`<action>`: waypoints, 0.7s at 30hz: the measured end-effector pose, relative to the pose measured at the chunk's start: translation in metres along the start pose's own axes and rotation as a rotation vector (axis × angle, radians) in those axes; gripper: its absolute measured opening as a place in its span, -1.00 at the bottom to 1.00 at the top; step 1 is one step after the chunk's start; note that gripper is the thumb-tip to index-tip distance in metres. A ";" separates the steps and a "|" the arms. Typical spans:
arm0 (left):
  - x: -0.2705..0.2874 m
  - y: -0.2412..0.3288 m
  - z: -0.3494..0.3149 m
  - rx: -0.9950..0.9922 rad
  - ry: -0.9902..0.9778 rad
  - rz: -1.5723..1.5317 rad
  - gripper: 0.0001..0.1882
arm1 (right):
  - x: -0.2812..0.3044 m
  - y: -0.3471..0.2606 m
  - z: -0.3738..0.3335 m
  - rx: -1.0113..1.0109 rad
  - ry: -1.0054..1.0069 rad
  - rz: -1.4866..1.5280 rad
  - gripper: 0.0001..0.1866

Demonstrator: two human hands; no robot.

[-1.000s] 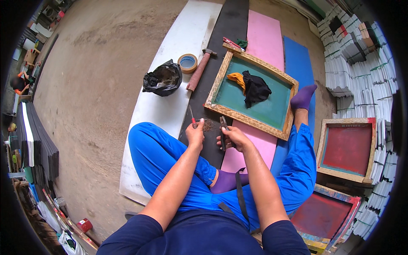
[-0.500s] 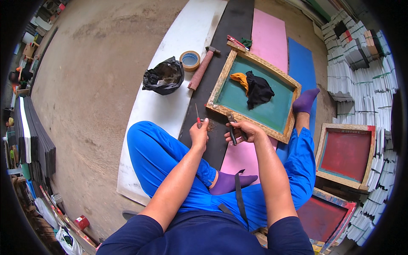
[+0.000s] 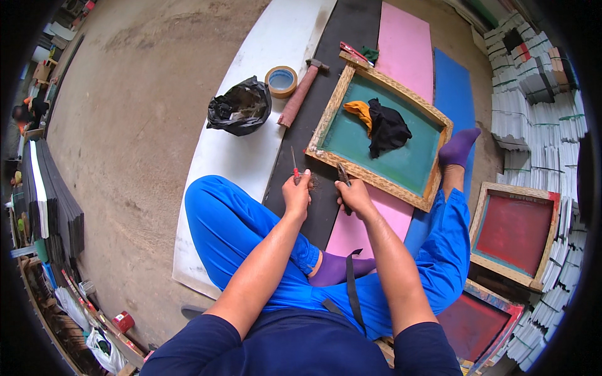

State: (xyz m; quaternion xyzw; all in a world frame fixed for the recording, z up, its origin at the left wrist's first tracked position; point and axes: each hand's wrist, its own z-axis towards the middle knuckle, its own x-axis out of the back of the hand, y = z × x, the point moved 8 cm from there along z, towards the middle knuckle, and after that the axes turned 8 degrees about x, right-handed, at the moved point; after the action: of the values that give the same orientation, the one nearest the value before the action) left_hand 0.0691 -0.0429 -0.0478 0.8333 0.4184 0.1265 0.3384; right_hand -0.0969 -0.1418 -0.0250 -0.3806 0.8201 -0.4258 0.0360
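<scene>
My left hand [image 3: 298, 195] is closed around a screwdriver [image 3: 295, 169] with a red handle, its thin shaft pointing up and away from me. A short way to the right, my right hand [image 3: 356, 197] grips dark pliers [image 3: 342, 175], their jaws up near the close edge of a wooden frame [image 3: 382, 185]. Green mesh [image 3: 415, 160] fills this frame, and on it lie a black cloth [image 3: 387, 131] and an orange cloth [image 3: 358, 111]. Small dark scraps [image 3: 317, 183] show beside my left hand, over the black mat [image 3: 326, 213].
Beyond my left hand are a hammer [image 3: 300, 95], a tape roll [image 3: 282, 94] and an open black plastic bag [image 3: 221, 114]. Two red-meshed frames, one upper [image 3: 511, 229] and one lower [image 3: 475, 319], stand at right by stacked white bundles [image 3: 511, 116]. My purple-socked foot [image 3: 459, 145] is beside the green-meshed frame.
My right hand has closed more tightly round the pliers and shifted slightly left, the handles now mostly hidden. The screwdriver stays in my left hand. The whole view has shifted a little.
</scene>
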 end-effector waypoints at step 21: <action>0.003 -0.008 -0.005 0.146 -0.231 -0.067 -0.78 | -0.054 -0.018 -0.041 0.317 0.037 -0.463 -0.62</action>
State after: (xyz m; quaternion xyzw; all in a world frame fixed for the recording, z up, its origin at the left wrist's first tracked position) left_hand 0.0642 -0.0348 -0.0494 0.8502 0.4125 -0.0127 0.3268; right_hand -0.0635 -0.0856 -0.0003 -0.5396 0.6351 -0.5524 -0.0181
